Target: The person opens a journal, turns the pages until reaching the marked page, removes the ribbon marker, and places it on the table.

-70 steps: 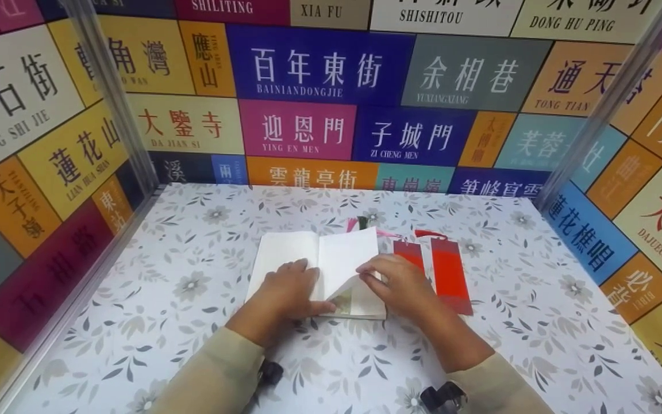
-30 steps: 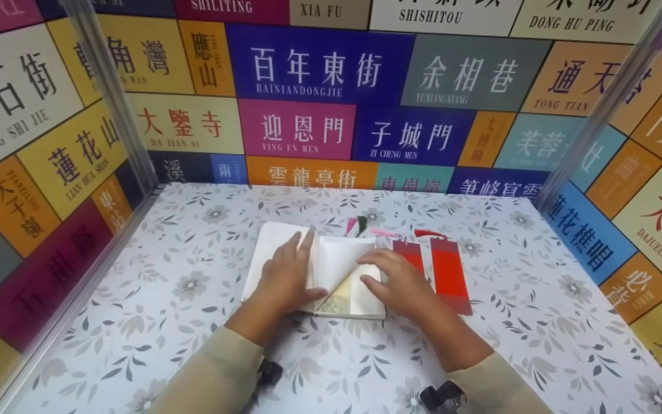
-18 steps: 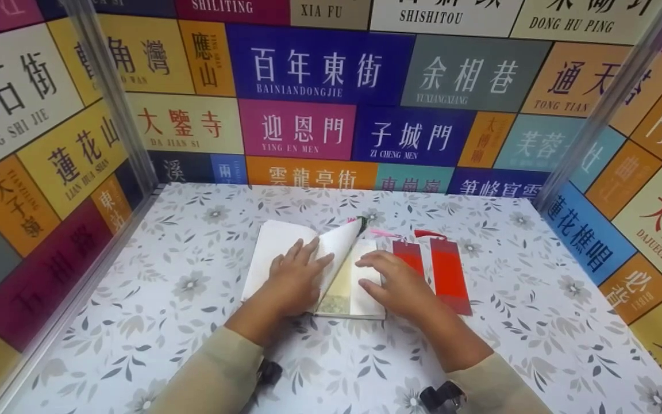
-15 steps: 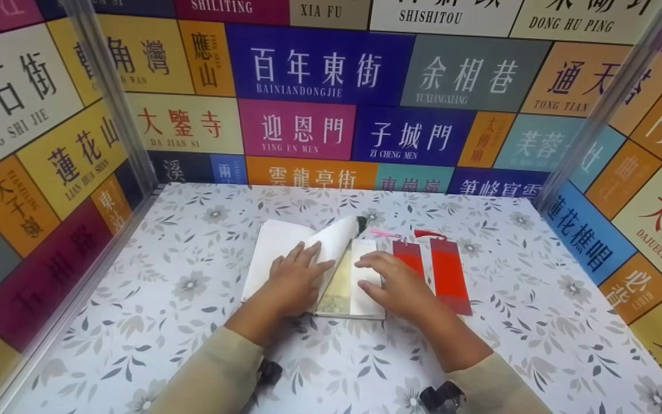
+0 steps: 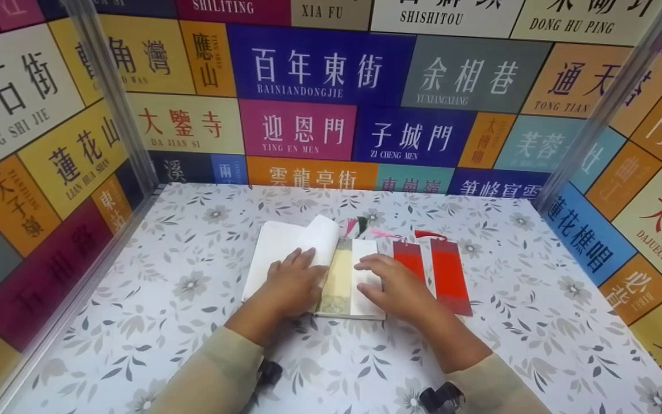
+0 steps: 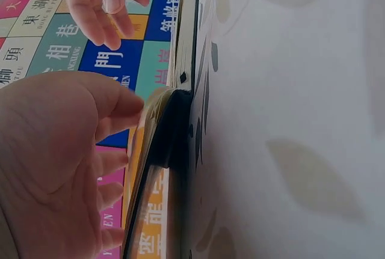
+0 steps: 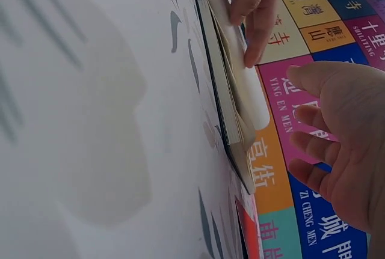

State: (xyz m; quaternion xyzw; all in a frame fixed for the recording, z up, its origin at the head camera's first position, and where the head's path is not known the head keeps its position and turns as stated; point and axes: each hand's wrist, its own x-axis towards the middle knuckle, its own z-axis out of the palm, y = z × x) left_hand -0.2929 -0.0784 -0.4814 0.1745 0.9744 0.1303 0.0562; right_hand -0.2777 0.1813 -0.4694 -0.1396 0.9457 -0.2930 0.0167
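An open notebook [image 5: 273, 244] lies mid-table in the head view. My left hand [image 5: 293, 284] rests on its left side, fingers spread, beside a page [image 5: 320, 233] that curls up and over to the left. On the right side lies a pale yellow bookmark [image 5: 339, 276] with greenish patterned ends. My right hand [image 5: 397, 282] hovers over the right edge, fingers loosely bent, holding nothing. In the right wrist view the right hand [image 7: 349, 139] stands apart from the notebook's page block [image 7: 222, 85], and the left fingertips [image 7: 255, 48] come down close to the raised page.
Two red bookmarks [image 5: 451, 276] lie right of the notebook, one partly behind the right hand. A red tassel [image 5: 430, 234] and pink and green tassels [image 5: 361, 224] show near the tops. Printed panels [image 5: 319, 63] wall in the floral tabletop [image 5: 193, 345].
The page has gone from the right side over to the left, uncovering the yellow bookmark. My right fingers have let go of its corner; my left hand has shifted onto the turned page.
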